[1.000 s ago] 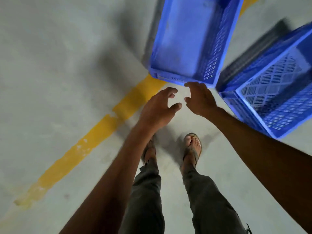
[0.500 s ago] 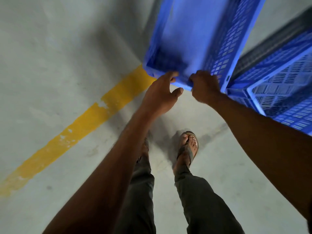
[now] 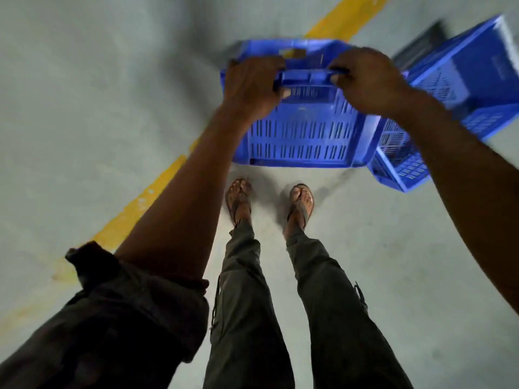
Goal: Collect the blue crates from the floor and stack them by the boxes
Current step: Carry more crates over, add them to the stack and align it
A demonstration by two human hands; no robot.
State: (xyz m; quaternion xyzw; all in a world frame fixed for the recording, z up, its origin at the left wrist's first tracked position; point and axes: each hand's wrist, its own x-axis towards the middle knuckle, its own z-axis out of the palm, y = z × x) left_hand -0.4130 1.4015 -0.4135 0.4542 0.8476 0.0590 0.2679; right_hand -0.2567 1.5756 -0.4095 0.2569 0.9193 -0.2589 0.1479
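Observation:
A blue slotted crate (image 3: 302,136) hangs tilted in front of me, its near short wall facing me above my feet. My left hand (image 3: 251,82) and my right hand (image 3: 368,78) both grip the rim of that near end, fingers curled over it. A second blue crate (image 3: 463,88) lies tipped on the floor at the right, its corner just behind my right forearm. The held crate's far end is hidden behind its own rim.
Grey concrete floor with a yellow painted line (image 3: 134,211) running diagonally from lower left to upper right, passing under the held crate. My two feet in sandals (image 3: 269,200) stand just below the crate. No boxes are in view.
Both hands went from reaching toward the crate's near rim to closing on it. The crate has tipped up, and its end wall now faces me where its inside showed before.

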